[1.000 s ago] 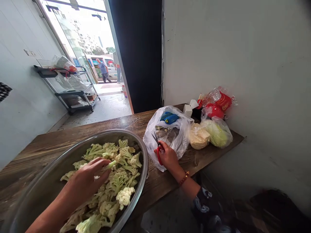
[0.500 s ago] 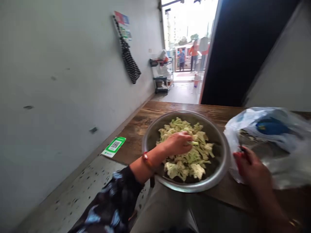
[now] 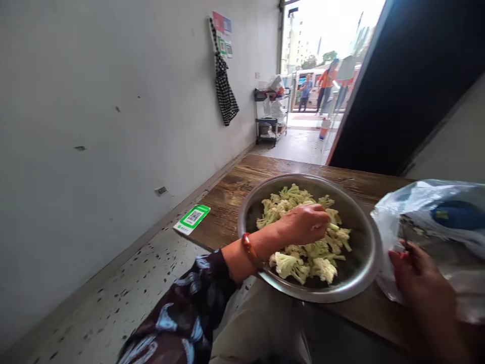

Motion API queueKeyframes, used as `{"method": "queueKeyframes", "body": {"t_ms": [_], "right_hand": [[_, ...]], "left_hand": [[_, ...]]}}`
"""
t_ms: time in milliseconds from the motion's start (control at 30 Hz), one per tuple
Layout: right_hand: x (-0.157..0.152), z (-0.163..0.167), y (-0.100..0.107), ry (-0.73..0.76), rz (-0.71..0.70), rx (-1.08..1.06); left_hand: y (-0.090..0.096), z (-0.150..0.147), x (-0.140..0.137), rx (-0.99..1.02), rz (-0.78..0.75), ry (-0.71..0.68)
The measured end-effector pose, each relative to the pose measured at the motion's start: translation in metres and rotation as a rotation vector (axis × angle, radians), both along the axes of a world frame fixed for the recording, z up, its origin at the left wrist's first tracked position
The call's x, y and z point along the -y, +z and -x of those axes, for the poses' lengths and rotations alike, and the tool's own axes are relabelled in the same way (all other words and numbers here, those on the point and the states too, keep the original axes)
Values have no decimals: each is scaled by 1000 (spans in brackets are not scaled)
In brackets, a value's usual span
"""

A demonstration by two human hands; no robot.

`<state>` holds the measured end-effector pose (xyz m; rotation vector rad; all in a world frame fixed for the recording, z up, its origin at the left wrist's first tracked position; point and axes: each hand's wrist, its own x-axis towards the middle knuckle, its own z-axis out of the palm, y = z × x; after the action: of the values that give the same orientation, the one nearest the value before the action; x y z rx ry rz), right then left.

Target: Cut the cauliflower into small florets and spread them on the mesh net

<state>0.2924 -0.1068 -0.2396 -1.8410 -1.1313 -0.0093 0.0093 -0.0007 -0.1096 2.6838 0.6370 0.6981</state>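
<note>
A wide steel basin (image 3: 364,283) holds several cut cauliflower florets (image 3: 324,270), pale with greenish stems. Over the middle of this heap is my left hand (image 3: 305,225), its fingers closed around a cauliflower floret whose pale stem end (image 3: 333,226) sticks out to the right. Right of the basin, my right hand (image 3: 424,278) grips a red-handled tool (image 3: 402,270) with a narrow dark blade pointing up; its exact kind is partly hidden by the fingers. Beside that hand lies an open clear plastic bag (image 3: 394,202) with a blue item (image 3: 458,215) and plant scraps showing in it.
The basin rests on a dark wooden table (image 3: 227,194) near its front edge. A green-and-white QR card (image 3: 193,218) lies at the table's left corner. Beyond are a wheeled cart (image 3: 270,121), a hanging checked cloth (image 3: 225,93) and a doorway with people outside.
The view has swung left, so everything appears shifted to the right. My left hand stays over the florets, still gripping one. My right hand keeps the red-handled tool beside the bag.
</note>
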Motion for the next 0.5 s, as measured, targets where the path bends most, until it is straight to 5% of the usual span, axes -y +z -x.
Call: {"method": "queueKeyframes", "body": {"t_ms": [100, 333, 500], "right_hand": [[0, 8, 6, -27, 45, -11], [-8, 25, 24, 238, 4, -45], [-8, 27, 21, 118, -94, -90]], "left_hand": [[7, 0, 0, 99, 41, -7], [14, 1, -8, 105, 69, -45], [17, 2, -11, 78, 29, 9]]}}
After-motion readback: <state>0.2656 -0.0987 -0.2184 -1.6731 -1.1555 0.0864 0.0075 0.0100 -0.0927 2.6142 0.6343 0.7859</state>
